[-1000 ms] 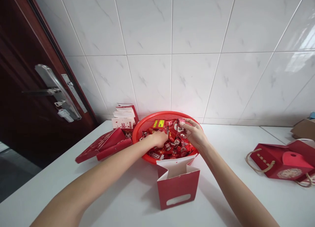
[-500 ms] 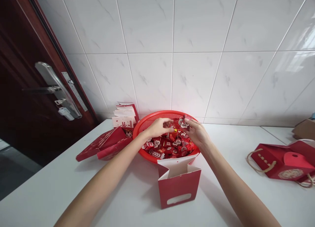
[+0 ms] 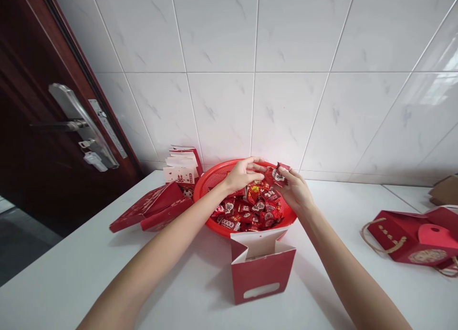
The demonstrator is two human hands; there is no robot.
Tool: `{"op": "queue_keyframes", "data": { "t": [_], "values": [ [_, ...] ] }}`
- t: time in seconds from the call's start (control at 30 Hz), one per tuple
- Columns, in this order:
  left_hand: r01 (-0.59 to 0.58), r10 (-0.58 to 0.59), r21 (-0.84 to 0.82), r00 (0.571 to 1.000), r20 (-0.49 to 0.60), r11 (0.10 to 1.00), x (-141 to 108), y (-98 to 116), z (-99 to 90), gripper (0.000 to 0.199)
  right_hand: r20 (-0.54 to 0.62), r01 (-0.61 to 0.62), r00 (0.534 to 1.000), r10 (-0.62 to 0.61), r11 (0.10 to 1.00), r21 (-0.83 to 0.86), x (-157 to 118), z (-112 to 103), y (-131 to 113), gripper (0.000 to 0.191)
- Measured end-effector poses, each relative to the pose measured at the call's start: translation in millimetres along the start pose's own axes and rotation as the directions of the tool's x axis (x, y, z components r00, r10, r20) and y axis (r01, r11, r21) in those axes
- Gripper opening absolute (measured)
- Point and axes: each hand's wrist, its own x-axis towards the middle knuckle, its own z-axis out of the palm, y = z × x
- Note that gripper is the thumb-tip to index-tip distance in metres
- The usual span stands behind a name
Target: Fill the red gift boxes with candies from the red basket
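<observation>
Candies (image 3: 246, 213) in mostly red wrappers lie heaped in a red basket (image 3: 214, 179), which stands on a white table (image 3: 179, 282) near the tiled wall (image 3: 222, 110) in the head view. The right hand (image 3: 294, 186), over the basket's right side, pinches one candy (image 3: 278, 176) between thumb and fingers, its pale printed label in sight. The left hand (image 3: 245, 172) hangs over the back of the heap, fingers bent toward the right hand, its thumb a little apart from them; whether its fingertips grip a wrapper cannot be told. Just in front of the basket stands a box (image 3: 263, 272), upright, its top open and its pale inside showing, a white patch low on its front. Left of the basket lie red cartons (image 3: 152, 208), with printed cards (image 3: 181, 170) behind them. Well apart on the right sits a red case (image 3: 404, 237) with a rope handle (image 3: 388, 248). Far left, keys (image 3: 95, 160) hang from the lock of a dark door (image 3: 21, 101).
</observation>
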Motion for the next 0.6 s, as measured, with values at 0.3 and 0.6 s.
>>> {"op": "queue_keyframes", "data": {
  "t": [0.3,0.6],
  "values": [
    [-0.049,-0.140,0.717,0.970,0.201,0.695,9.4,-13.8,21.4,0.029,-0.092,0.185,0.979,-0.184,0.983,0.006,9.1,-10.2,2.7,0.032],
    [-0.030,-0.306,0.939,0.942,0.141,0.342,22.1,-20.3,37.4,0.020,-0.120,0.197,0.973,-0.196,0.980,-0.009,16.5,-18.5,7.9,0.032]
  ]
}}
